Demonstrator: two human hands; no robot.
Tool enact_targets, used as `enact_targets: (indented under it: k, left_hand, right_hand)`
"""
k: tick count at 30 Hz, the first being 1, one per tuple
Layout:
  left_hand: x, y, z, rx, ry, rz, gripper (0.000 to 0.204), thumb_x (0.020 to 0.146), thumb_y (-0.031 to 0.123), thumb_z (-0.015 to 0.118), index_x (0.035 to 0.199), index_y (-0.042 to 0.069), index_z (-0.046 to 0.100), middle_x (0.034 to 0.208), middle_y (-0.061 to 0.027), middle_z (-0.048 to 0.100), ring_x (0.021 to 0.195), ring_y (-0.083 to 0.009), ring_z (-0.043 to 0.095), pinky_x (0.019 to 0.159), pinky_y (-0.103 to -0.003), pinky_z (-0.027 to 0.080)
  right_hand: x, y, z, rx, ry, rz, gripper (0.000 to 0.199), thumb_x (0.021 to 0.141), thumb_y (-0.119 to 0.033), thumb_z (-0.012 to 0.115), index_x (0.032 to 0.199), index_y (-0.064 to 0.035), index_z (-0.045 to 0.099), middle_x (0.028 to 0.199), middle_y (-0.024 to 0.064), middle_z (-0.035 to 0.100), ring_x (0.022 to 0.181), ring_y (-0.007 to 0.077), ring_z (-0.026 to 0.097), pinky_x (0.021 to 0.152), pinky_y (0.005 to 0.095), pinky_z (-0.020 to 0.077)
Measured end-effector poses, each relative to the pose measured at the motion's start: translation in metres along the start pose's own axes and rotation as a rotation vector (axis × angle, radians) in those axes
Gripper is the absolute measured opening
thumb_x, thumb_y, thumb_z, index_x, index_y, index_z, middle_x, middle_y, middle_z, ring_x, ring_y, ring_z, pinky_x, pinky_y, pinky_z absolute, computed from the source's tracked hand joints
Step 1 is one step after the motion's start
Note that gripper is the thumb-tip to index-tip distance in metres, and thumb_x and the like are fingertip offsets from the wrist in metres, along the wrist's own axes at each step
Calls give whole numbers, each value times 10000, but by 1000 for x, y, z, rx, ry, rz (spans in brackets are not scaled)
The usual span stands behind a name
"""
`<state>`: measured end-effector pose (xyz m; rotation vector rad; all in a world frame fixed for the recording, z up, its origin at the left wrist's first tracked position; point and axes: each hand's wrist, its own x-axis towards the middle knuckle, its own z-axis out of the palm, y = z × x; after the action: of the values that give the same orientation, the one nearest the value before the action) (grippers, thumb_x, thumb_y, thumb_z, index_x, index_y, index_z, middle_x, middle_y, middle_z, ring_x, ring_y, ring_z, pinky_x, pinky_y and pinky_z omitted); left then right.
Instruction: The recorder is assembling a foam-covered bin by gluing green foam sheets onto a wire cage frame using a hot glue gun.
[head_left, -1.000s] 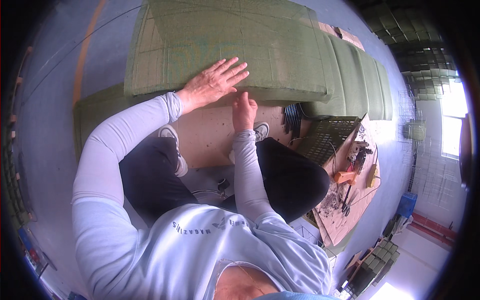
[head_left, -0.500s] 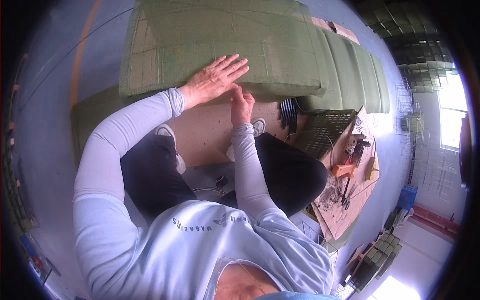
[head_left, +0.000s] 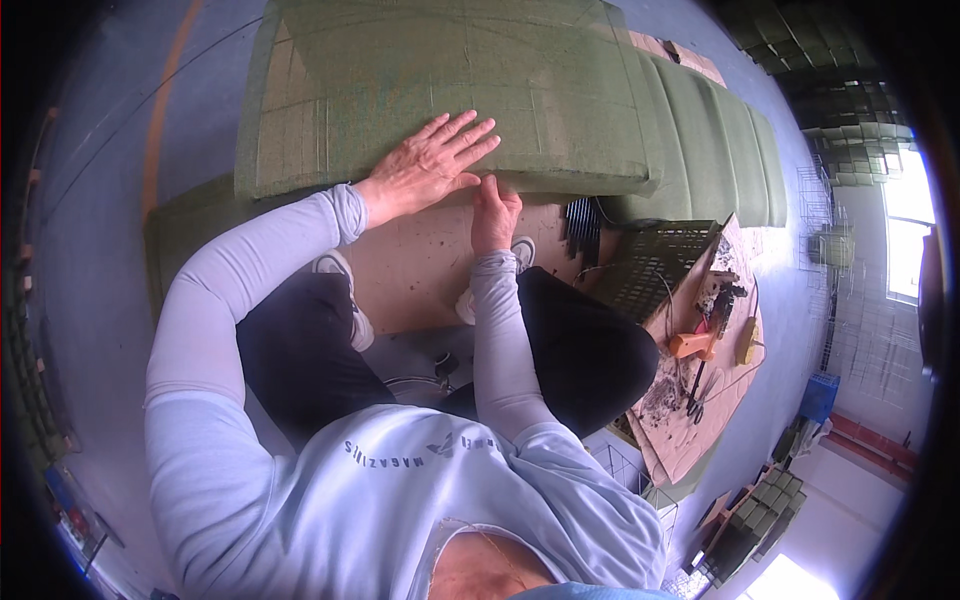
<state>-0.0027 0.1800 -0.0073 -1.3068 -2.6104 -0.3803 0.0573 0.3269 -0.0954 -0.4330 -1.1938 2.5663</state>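
Observation:
A large green mesh fabric [head_left: 470, 90] is stretched over a boxy frame in front of me, with thin grid lines showing through it. My left hand [head_left: 428, 162] lies flat on its near edge, fingers spread. Just right of it, my right hand [head_left: 496, 212] is closed at the same edge, thumb and fingers pinching the fabric's hem from the front. The fingertips are partly hidden, so I cannot tell whether anything small is in them too.
At my right, a cardboard sheet [head_left: 735, 385] over a green plastic crate [head_left: 655, 265] bears an orange-handled glue gun [head_left: 690, 345], scissors [head_left: 697, 400] and dark scraps. Black sticks [head_left: 580, 228] lie beside the crate. More green fabric [head_left: 715, 140] extends at the far right.
My right hand has slid slightly right along the fabric's edge, still closed. My left hand stays flat in nearly the same place.

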Motion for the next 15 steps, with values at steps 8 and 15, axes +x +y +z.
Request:
enact_targets:
  k: [8, 15]
  left_hand:
    - [0, -4, 5, 108, 21, 14, 663, 940, 407, 535, 1513, 139, 334, 1580, -64, 296, 1450, -273, 288, 1185, -449, 289]
    - [2, 5, 1, 26, -21, -21, 691, 950, 461, 494, 1522, 122, 308, 1585, -71, 284, 1463, -279, 255, 1194, -460, 262]
  right_hand:
    - [6, 3, -16, -43, 37, 95, 66, 940, -117, 657, 1004, -100, 663, 934, -36, 641, 718, 41, 535, 590, 210, 421]
    - [4, -5, -7, 14, 36, -7, 61, 925, -105, 676, 984, -92, 667, 892, -37, 628, 682, 45, 499, 558, 214, 371]
